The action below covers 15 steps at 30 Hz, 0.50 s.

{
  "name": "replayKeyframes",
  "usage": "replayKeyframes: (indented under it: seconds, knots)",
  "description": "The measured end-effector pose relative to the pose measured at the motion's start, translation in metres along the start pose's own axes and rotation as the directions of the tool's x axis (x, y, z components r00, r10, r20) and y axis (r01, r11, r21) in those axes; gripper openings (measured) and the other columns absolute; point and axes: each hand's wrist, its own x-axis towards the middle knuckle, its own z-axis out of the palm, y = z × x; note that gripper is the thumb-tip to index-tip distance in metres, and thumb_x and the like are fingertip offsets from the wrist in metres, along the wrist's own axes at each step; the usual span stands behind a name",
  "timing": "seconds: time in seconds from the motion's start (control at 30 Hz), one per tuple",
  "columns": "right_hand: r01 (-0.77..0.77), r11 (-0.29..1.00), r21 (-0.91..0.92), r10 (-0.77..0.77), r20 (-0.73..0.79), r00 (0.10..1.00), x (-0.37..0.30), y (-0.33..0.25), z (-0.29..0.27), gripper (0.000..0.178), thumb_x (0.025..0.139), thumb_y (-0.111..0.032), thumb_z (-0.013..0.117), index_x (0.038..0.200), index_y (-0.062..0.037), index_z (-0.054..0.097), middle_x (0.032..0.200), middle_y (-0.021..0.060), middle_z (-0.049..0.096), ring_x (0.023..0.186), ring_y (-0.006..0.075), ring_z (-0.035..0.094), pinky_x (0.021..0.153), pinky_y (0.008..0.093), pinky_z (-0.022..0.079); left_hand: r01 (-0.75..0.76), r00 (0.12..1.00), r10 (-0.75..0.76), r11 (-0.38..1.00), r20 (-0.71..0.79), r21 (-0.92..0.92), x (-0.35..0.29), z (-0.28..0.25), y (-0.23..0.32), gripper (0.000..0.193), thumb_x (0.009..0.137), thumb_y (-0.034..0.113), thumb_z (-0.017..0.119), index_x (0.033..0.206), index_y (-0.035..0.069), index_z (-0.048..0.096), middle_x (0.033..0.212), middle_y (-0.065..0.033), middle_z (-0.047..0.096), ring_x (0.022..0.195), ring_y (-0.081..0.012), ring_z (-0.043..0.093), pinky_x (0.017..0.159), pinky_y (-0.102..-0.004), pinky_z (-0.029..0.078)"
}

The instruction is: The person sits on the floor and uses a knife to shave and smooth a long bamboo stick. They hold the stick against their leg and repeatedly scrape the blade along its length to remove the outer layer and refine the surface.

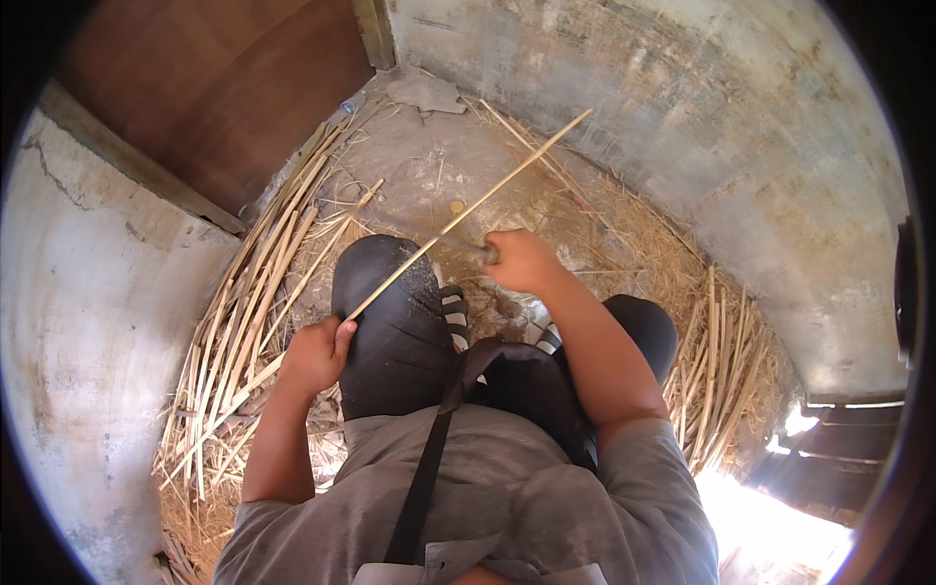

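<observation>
My left hand (317,357) is closed around the lower end of a long, thin bamboo strip (517,170), beside my left knee. The strip slants up and away to the right, passing over the dark trouser leg (385,322). In my right hand (524,261) is the handle of a knife (458,242), gripped between my knees. Its greyish blade points left and meets the strip near the knee; the blade's far end is blurred. Pale shavings dust the trouser cloth there.
A heap of split strips (249,292) lies along the left wall, and another bundle (720,356) is at the right. Shavings (575,219) litter the floor. Worn pale walls (682,117) and a brown door-like panel (224,88) enclose the space.
</observation>
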Motion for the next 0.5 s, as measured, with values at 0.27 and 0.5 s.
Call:
replayKeyframes:
  seconds: [0.27, 0.5]
  knots:
    - [-0.021, 0.998, -0.053, 0.019, -0.045, 0.999, -0.003, 0.008, -0.012, 0.039, 0.080, -0.032, 0.073, 0.113, -0.0109, 0.073, 0.099, 0.0175, 0.074, 0.098, 0.0388, 0.070, 0.086, 0.0474, 0.057, -0.051, 0.996, 0.051, 0.999, -0.069, 0.008, -0.003, 0.006, -0.001, 0.047, 0.106, 0.042, 0.050, 0.086, 0.001, 0.057, 0.071, -0.0262, 0.061, 0.070, -0.0503, 0.061, 0.062, -0.0545, 0.046]
    - [-0.006, 0.996, -0.092, 0.010, 0.042, 0.999, -0.014, -0.012, -0.027, 0.038, 0.080, -0.031, 0.072, 0.112, -0.0098, 0.073, 0.100, 0.0190, 0.073, 0.100, 0.0393, 0.069, 0.086, 0.0473, 0.057, -0.028, 0.999, 0.028, 1.000, 0.023, -0.009, -0.006, -0.008, -0.010, 0.049, 0.107, 0.043, 0.049, 0.084, 0.000, 0.056, 0.070, -0.0267, 0.061, 0.070, -0.0497, 0.061, 0.063, -0.0542, 0.046]
